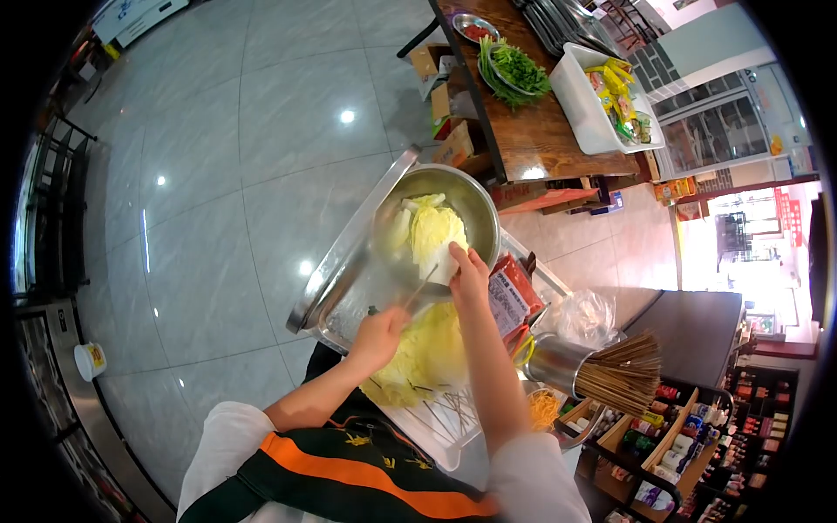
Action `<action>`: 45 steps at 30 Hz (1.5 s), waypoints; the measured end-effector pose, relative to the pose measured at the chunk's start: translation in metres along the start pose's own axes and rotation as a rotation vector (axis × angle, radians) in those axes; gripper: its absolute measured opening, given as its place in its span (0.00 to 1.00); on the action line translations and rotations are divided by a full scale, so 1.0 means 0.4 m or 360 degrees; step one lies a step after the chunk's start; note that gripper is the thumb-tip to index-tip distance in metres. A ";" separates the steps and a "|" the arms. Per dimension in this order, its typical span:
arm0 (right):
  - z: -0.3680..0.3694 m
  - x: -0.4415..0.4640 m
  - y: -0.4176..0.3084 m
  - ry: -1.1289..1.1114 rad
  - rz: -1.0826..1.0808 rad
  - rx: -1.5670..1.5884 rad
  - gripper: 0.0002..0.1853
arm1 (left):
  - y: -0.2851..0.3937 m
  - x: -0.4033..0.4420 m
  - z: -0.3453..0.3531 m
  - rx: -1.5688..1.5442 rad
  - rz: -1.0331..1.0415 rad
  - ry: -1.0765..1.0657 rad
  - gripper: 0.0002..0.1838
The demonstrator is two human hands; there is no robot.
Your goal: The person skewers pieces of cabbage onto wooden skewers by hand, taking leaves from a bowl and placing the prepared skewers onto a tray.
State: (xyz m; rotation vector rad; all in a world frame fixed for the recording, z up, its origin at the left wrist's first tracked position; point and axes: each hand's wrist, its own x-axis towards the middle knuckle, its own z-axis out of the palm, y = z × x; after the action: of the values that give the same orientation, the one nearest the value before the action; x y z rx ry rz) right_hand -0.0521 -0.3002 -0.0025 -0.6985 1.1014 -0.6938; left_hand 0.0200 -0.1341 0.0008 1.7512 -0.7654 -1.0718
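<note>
Head view: right hand (470,275) pinches cabbage (436,230), likely limp, slippery, best held by its base; left hand (380,338) grips a skewer (425,286).

Over on the wooden table (523,139) I see leafy greens (516,71) lying near a small dish (463,22) of something red (477,33), with a white bin (579,105) of yellow packets (617,91) close by; cardboard boxes (455,146) sit underneath, a glass-fronted cabinet (715,138) stands beyond, and a white tub (85,362) rests on the tiled floor (200,218)
</note>
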 end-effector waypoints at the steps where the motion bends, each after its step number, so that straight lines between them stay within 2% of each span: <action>1: 0.000 0.004 0.005 0.0030 0.0007 0.0073 0.10 | -0.003 -0.003 0.003 0.0030 0.0076 0.0059 0.13; 8: -0.011 0.026 0.051 0.0114 -0.0124 0.0132 0.10 | -0.010 -0.026 0.030 0.0108 0.0067 0.0096 0.11; 17: 0.011 0.010 0.029 0.0164 -0.0030 0.0275 0.08 | -0.001 -0.034 0.036 -0.0004 0.0145 0.0168 0.10; 19: 0.039 -0.014 0.022 0.0198 -0.0233 0.0169 0.09 | -0.006 -0.037 0.036 -0.0021 0.0184 0.0212 0.10; 28: 0.050 -0.001 0.042 0.0291 -0.0443 0.0091 0.09 | 0.018 -0.060 0.041 -0.0031 0.0140 0.0235 0.10; 32: 0.058 0.001 0.048 0.0319 -0.0449 0.0127 0.09 | 0.014 -0.062 0.042 -0.0005 0.0133 0.0229 0.10; 37: 0.062 -0.001 0.042 0.0391 -0.0270 0.0345 0.08 | 0.000 -0.047 0.039 -0.0005 0.0303 0.0323 0.11; 40: 0.069 -0.023 0.019 0.0298 -0.0210 0.0432 0.07 | 0.006 -0.044 0.033 0.0022 0.0169 0.0219 0.10; 45: 0.059 -0.030 0.017 0.0298 -0.0224 0.0470 0.06 | 0.008 -0.039 0.043 0.0084 0.0214 0.0259 0.10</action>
State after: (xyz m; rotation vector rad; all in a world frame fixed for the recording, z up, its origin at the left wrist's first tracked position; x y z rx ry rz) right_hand -0.0325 -0.2830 0.0054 -0.4663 1.0968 -1.0355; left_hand -0.0022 -0.1287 0.0055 1.7798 -0.8030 -0.8158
